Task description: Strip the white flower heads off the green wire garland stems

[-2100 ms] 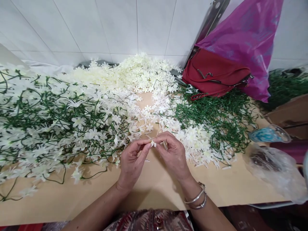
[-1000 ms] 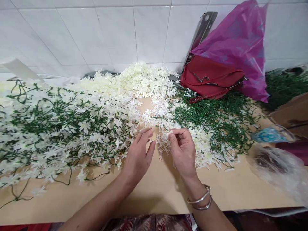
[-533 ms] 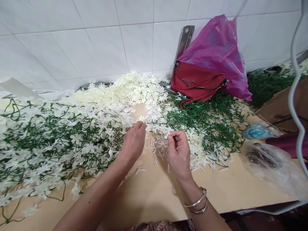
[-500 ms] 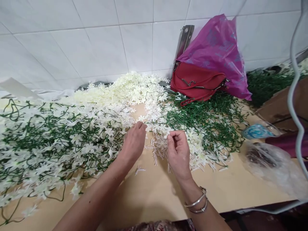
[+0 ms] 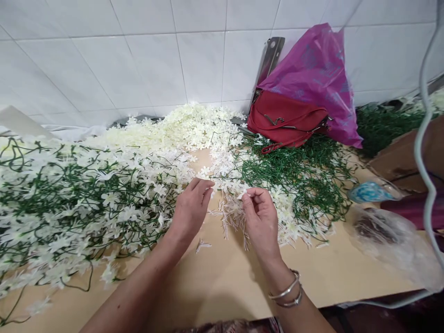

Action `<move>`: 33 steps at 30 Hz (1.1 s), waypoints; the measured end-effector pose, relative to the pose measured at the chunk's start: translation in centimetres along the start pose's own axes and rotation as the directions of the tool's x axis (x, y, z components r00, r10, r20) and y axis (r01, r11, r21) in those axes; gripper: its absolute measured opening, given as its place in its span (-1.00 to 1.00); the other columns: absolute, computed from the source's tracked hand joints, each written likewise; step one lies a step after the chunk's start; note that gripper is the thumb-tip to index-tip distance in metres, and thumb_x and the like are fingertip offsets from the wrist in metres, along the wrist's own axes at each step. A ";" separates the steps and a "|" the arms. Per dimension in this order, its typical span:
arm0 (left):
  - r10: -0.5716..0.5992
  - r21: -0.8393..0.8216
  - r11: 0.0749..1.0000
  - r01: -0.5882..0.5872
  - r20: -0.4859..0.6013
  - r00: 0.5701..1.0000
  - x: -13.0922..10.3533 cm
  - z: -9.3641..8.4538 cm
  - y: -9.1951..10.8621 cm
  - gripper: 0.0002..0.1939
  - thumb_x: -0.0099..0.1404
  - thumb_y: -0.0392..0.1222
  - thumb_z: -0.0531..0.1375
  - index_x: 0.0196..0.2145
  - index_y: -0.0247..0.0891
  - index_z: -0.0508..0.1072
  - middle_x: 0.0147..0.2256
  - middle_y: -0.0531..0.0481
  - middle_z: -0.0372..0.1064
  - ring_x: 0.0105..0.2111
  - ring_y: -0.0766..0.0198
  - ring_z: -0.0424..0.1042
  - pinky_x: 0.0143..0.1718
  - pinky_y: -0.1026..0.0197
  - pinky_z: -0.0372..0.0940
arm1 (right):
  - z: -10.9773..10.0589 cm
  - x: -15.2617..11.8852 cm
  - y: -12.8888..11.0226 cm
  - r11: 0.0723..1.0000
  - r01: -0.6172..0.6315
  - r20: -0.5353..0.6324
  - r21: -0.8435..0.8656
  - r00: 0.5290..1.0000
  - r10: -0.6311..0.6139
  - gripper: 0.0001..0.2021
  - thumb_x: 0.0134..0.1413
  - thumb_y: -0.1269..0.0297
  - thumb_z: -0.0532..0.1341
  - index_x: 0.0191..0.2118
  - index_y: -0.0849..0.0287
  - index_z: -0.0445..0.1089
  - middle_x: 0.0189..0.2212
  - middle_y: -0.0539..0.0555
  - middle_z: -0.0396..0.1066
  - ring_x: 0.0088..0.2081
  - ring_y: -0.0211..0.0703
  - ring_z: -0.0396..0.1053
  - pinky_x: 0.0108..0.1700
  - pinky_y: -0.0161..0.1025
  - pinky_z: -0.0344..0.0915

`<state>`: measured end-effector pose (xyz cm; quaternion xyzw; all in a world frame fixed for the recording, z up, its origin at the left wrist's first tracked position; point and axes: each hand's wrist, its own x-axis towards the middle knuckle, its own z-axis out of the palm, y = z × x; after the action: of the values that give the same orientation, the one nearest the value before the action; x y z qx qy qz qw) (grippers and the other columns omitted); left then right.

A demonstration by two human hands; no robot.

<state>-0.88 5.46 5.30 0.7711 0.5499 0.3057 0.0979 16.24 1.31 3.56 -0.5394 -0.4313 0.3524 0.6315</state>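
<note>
White artificial flowers on green stems [image 5: 121,203] cover the left of the table, and loose cream petals [image 5: 194,125] are heaped near the wall. My left hand [image 5: 194,203] is closed in a pinch at the middle, its fingertips by white flowers; what they hold is too small to tell. To its right my right hand [image 5: 260,212], with two metal bangles at the wrist, pinches a small white flower between thumb and forefinger. Just beyond and between the hands lie white flowers and thin white stamens [image 5: 232,215]. Bare green stems [image 5: 277,166] are piled to the right.
A red handbag [image 5: 284,118] and a purple plastic bag [image 5: 315,69] lean at the tiled wall. On the right are a blue-patterned packet [image 5: 373,190], a clear plastic bag [image 5: 391,236], a cardboard box [image 5: 409,157] and a hanging grey cable [image 5: 421,152].
Both hands have shifted very slightly right in the picture. The left hand's fingers have straightened a little; the right hand keeps its pinch. The view itself has moved a little.
</note>
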 end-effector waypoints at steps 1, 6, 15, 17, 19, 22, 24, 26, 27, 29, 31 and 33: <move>-0.003 -0.091 0.996 0.002 -0.018 1.000 -0.2 -0.1 0.2 -0.83 0.53 -0.26 0.13 -0.04 -0.21 0.52 -0.11 -0.07 0.54 -0.25 0.20 0.57 -0.20 0.22 0.36 | 0.0 0.0 0.0 1.000 -0.011 0.002 0.013 1.000 0.011 -0.87 0.30 0.18 0.24 -0.16 0.09 0.36 -0.39 -0.06 0.26 -0.36 -0.18 0.23 -0.30 -0.23 0.21; 0.019 -0.048 0.999 -0.009 0.216 0.976 -0.7 0.1 1.2 -0.85 0.45 -0.34 0.22 -0.10 -0.19 0.56 -0.15 -0.04 0.57 -0.27 0.16 0.59 -0.23 0.19 0.37 | -0.1 0.2 -0.2 0.999 -0.002 -0.045 0.034 0.999 0.004 -0.86 0.27 0.16 0.27 -0.20 0.09 0.36 -0.44 -0.08 0.27 -0.39 -0.20 0.23 -0.31 -0.25 0.20; 0.035 0.228 0.970 -0.086 0.217 0.976 4.9 3.1 3.7 -0.79 0.52 -0.26 0.16 0.00 -0.25 0.57 -0.01 -0.18 0.51 -0.09 0.04 0.54 -0.10 0.11 0.37 | -0.2 0.6 0.4 0.997 0.029 -0.097 0.078 0.995 -0.021 -0.83 0.24 0.14 0.30 -0.19 0.10 0.37 -0.37 -0.05 0.31 -0.35 -0.20 0.26 -0.26 -0.25 0.25; 0.057 0.221 0.969 -0.109 0.228 0.972 6.0 4.2 3.9 -0.82 0.49 -0.29 0.18 -0.10 -0.27 0.60 -0.08 -0.20 0.54 -0.08 0.02 0.52 -0.05 0.08 0.36 | -0.2 0.8 0.6 0.997 0.033 -0.108 0.074 0.994 -0.025 -0.83 0.24 0.14 0.29 -0.18 0.10 0.37 -0.37 -0.05 0.31 -0.36 -0.21 0.26 -0.26 -0.25 0.25; 0.060 0.211 0.972 -0.107 0.217 0.974 6.5 4.7 3.9 -0.82 0.49 -0.30 0.18 -0.16 -0.28 0.61 -0.14 -0.20 0.56 -0.09 0.00 0.51 -0.03 0.06 0.35 | -0.3 1.0 0.7 0.997 0.043 -0.120 0.072 0.992 -0.034 -0.83 0.25 0.14 0.28 -0.19 0.10 0.36 -0.39 -0.06 0.30 -0.38 -0.21 0.25 -0.28 -0.25 0.25; 0.047 0.183 0.980 -0.074 0.148 0.988 6.2 4.1 3.2 -0.81 0.51 -0.26 0.17 -0.14 -0.25 0.61 -0.15 -0.19 0.59 -0.09 0.02 0.52 -0.02 0.06 0.34 | -0.6 1.1 0.6 0.996 0.050 -0.124 0.077 0.991 -0.040 -0.84 0.26 0.14 0.27 -0.19 0.09 0.35 -0.42 -0.08 0.29 -0.39 -0.21 0.25 -0.29 -0.26 0.25; -0.010 0.029 1.000 0.010 0.015 1.000 5.6 3.0 2.6 -0.84 0.51 -0.22 0.18 -0.12 -0.22 0.59 -0.16 -0.13 0.61 -0.16 0.09 0.53 -0.07 0.10 0.35 | -0.7 1.1 0.4 0.995 0.045 -0.124 0.085 0.992 -0.034 -0.84 0.27 0.14 0.27 -0.19 0.09 0.36 -0.42 -0.08 0.29 -0.39 -0.21 0.25 -0.30 -0.26 0.25; -0.134 -0.284 0.953 0.106 -0.080 0.988 4.6 1.9 2.1 -0.87 0.46 -0.17 0.24 -0.14 -0.21 0.58 -0.23 -0.05 0.61 -0.28 0.19 0.52 -0.17 0.17 0.35 | -0.7 0.9 0.2 0.994 0.025 -0.117 0.105 0.993 -0.013 -0.83 0.25 0.14 0.29 -0.17 0.09 0.38 -0.42 -0.08 0.30 -0.38 -0.22 0.26 -0.30 -0.26 0.25; -0.196 -0.444 0.884 0.145 -0.071 0.978 4.0 1.4 1.9 -0.86 0.43 -0.13 0.27 -0.15 -0.21 0.57 -0.28 -0.02 0.59 -0.33 0.23 0.50 -0.23 0.21 0.35 | -0.6 0.9 0.1 0.993 0.008 -0.106 0.118 0.994 0.004 -0.82 0.24 0.14 0.30 -0.15 0.09 0.39 -0.42 -0.08 0.31 -0.38 -0.21 0.26 -0.29 -0.26 0.25; -0.264 -0.661 0.719 0.214 0.025 0.964 2.7 0.8 1.7 -0.80 0.37 -0.07 0.31 -0.15 -0.24 0.57 -0.38 0.04 0.53 -0.38 0.28 0.47 -0.30 0.26 0.33 | -0.5 0.7 0.0 0.990 -0.030 -0.070 0.136 0.997 0.040 -0.81 0.23 0.14 0.32 -0.13 0.10 0.42 -0.42 -0.07 0.33 -0.38 -0.21 0.27 -0.28 -0.26 0.26; -0.283 -0.766 0.581 0.274 0.125 0.951 1.3 0.5 1.7 -0.78 0.33 -0.06 0.32 -0.18 -0.26 0.55 -0.41 0.05 0.49 -0.39 0.30 0.47 -0.31 0.27 0.34 | -0.4 0.7 0.1 0.986 -0.062 -0.016 0.156 0.998 0.065 -0.82 0.21 0.13 0.33 -0.16 0.09 0.45 -0.44 -0.07 0.34 -0.39 -0.20 0.27 -0.27 -0.25 0.26; -0.298 -0.812 0.486 0.323 0.193 0.935 -0.2 0.4 1.8 -0.75 0.30 -0.05 0.33 -0.18 -0.27 0.52 -0.36 0.03 0.50 -0.40 0.30 0.49 -0.31 0.25 0.36 | -0.3 0.8 0.4 0.974 -0.097 0.059 0.203 0.994 0.087 -0.83 0.18 0.12 0.35 -0.22 0.08 0.46 -0.43 -0.05 0.35 -0.39 -0.20 0.27 -0.26 -0.25 0.26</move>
<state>0.76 4.66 5.75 0.5231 0.4668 0.4963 0.5120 16.78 1.98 3.32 -0.4815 -0.3828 0.4374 0.6560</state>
